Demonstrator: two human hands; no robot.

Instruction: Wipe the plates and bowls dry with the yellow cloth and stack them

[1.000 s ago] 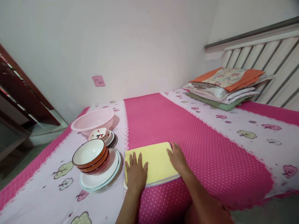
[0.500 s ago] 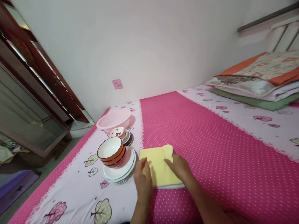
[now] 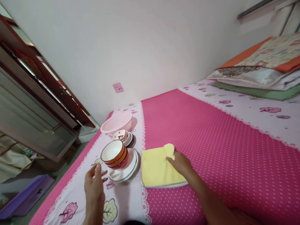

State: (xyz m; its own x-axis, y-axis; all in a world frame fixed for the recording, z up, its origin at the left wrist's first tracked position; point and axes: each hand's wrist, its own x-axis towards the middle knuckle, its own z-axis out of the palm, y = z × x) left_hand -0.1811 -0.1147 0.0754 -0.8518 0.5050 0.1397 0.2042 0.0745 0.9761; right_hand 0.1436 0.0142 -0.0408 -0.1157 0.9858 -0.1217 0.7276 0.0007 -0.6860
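Observation:
A folded yellow cloth (image 3: pixel 156 167) lies on the pink dotted bedsheet (image 3: pixel 211 140). My right hand (image 3: pixel 180 162) rests on the cloth's right side, its fingers pinching the cloth's far right corner. My left hand (image 3: pixel 94 185) hovers open, fingers spread, just left of a stack of plates (image 3: pixel 126 170) that carries stacked orange-rimmed bowls (image 3: pixel 114 153). Behind them sit a small patterned bowl on darker plates (image 3: pixel 123 137) and a pink plastic basin (image 3: pixel 116 122).
Folded bedding and a pillow (image 3: pixel 262 72) lie at the far right by the headboard. A dark wooden cabinet with glass doors (image 3: pixel 35 106) stands left of the bed. The floor to the left holds a purple mat (image 3: pixel 25 197). A white wall runs behind.
My left hand has lifted off the yellow cloth and moved left, past the plates. My right hand stays on the cloth. The view has swung to the left.

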